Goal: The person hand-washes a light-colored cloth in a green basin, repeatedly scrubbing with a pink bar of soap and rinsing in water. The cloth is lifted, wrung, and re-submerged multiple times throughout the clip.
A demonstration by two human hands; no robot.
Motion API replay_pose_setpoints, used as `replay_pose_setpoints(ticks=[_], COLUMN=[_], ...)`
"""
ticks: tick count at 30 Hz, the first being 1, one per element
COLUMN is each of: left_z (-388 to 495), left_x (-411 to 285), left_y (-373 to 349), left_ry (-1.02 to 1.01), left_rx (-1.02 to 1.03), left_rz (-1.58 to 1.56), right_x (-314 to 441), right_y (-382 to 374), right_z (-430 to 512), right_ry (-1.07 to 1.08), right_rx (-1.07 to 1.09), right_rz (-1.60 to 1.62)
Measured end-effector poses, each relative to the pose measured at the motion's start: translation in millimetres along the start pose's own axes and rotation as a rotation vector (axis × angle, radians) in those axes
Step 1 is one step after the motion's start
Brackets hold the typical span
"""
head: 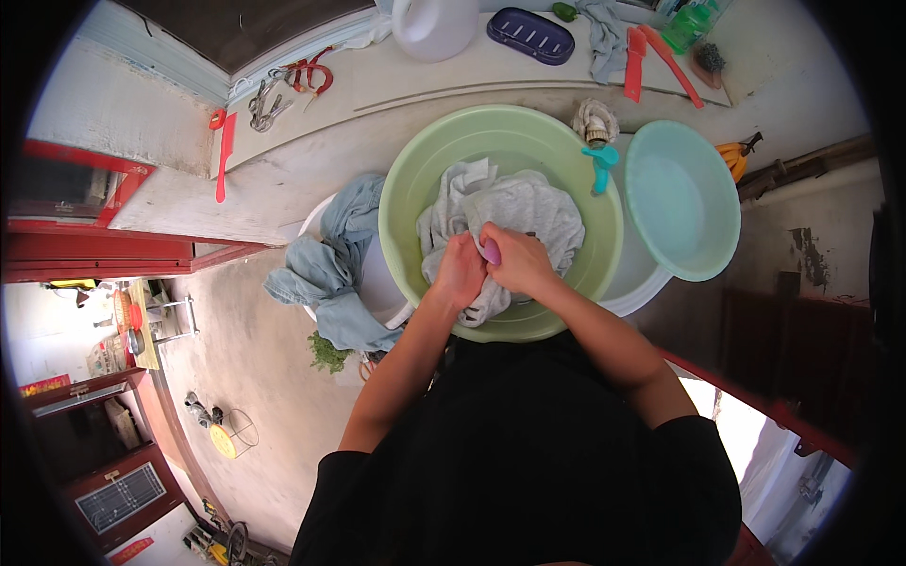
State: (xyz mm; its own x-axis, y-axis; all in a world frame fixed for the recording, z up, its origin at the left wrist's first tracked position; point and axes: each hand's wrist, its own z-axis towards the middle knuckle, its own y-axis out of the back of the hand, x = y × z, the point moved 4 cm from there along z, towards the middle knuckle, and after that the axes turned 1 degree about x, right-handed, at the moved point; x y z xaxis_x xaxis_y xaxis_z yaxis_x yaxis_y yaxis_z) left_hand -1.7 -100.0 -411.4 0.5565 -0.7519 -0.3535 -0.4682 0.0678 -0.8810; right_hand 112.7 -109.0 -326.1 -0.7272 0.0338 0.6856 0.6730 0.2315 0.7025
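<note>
A wet light-grey knit garment (524, 201) lies bunched in a large green plastic basin (400, 212) with some water around it. My left hand (461, 272) is at the garment's near side and grips a fold of it; most of its fingers are hidden. Close against it, my right hand (522, 260) is closed around a purple bar, likely soap (492, 251), pressed to the cloth. A turquoise-handled tap (601, 166) with cloth wrapped behind it reaches over the basin's far right rim.
Blue denim (333, 233) drapes over a white tub (386, 283) at left. A turquoise basin (683, 201) leans at right beside bananas (736, 157). The ledge holds scissors (311, 74), a white jug (435, 28), a dark soap dish (531, 35) and red brushes (635, 64).
</note>
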Motion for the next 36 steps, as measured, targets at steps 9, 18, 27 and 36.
replay_pose_setpoints(ticks=[9,18,27,36], left_z=[19.9,17.1,20.0,2.5], left_x=[-25.2,-59.4,1.4,-1.9], left_y=[-46.6,-114.5,-54.7,-56.6], left_ry=[0.051,-0.067,-0.015,0.007], left_rx=[-0.182,0.209,0.105,0.105], left_rz=[-0.014,-0.254,-0.215,-0.211], right_x=[57.5,48.1,-41.7,45.4], right_y=[15.2,64.2,60.7,-6.8], right_z=[-36.2,-41.5,25.1,2.5], right_ry=[0.343,0.306,-0.074,0.365], right_rx=[0.186,0.143,-0.642,-0.48], right_rz=[0.309,0.407,0.281,0.173])
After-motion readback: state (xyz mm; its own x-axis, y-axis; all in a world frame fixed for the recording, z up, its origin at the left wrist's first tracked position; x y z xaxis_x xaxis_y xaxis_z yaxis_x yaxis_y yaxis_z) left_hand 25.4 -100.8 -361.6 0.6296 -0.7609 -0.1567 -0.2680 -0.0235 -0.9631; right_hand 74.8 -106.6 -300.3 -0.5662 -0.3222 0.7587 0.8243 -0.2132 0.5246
